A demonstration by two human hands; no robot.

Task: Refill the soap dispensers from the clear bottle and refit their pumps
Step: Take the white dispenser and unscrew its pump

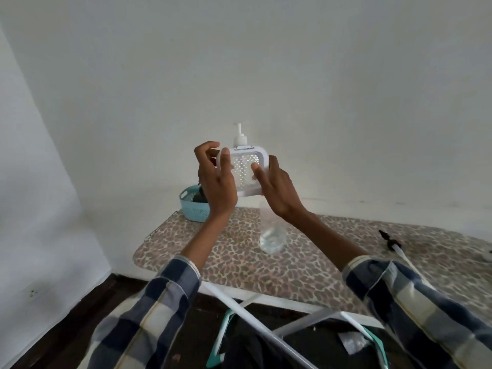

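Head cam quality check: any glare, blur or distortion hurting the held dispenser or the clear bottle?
Head view: wide-angle bend at the edges; white studded soap dispenser glints but reads sharp; clear plastic bottle is faint, low-contrast on the leopard-print table; soft, even light.

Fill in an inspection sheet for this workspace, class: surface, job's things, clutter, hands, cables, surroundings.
Surface: table with leopard-print cover.
Job's things: white dispenser, pump fitted, held up above the table; clear bottle on the table; black pump lying loose at right.
Clutter: teal basket at the table's back left corner.
Hands: left hand and right hand both grip the dispenser.
Cables: nothing seen.
Surroundings: white wall, dark floor.
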